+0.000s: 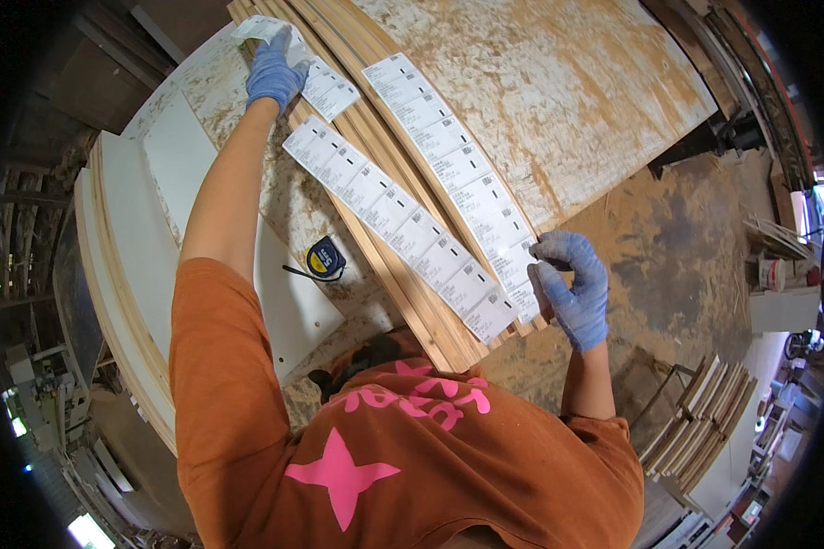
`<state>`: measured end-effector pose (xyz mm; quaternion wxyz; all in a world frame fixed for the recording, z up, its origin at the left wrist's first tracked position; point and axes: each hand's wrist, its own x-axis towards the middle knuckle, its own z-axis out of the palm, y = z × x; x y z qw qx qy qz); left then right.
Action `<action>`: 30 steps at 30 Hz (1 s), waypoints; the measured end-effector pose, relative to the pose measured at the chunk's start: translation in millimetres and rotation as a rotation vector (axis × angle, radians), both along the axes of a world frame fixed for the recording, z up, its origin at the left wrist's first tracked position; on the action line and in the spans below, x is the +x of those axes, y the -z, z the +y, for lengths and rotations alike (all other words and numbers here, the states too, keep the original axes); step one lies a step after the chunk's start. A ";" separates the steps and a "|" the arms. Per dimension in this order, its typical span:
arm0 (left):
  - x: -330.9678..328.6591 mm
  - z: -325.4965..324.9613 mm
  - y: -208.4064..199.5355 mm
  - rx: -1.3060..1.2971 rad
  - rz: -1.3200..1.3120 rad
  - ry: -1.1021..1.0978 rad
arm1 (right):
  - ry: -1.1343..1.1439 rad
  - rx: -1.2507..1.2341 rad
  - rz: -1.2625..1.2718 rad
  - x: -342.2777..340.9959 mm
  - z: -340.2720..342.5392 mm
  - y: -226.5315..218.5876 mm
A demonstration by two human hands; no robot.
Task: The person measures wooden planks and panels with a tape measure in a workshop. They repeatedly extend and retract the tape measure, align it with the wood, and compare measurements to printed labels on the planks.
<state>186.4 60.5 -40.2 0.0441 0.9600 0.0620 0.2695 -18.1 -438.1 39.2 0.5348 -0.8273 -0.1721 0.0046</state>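
Both my hands wear blue work gloves. My left hand (277,73) reaches to the far end of a bundle of long wooden strips (375,119), its fingers closed over a bent strip of white labels (330,90). Nearer the right, my right hand (572,291) has thumb and fingers curled together at the near end of a long label strip (467,172). Its fingertips are at the strip's edge; the exact contact is hard to see. Another label strip (398,227) lies slantwise across the wood between my hands.
A dark tape measure (324,259) with a yellow face lies left of the wood, on a worn, dusty board (595,110). White panels (133,210) are stacked on the left. At lower right, a pile of wooden pieces (700,425) stands above the sawdust-covered floor (668,247).
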 end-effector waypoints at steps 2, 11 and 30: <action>-2.8 2.2 -0.2 -0.172 0.134 -0.042 | -0.003 -0.005 0.002 0.7 0.5 -0.4; -23.9 -20.3 -24.8 -0.282 0.282 -0.244 | 0.016 0.021 0.020 -0.1 3.9 2.9; -152.4 -115.4 -8.6 -1.478 -0.128 -0.042 | 0.020 0.153 0.139 5.4 -3.7 10.4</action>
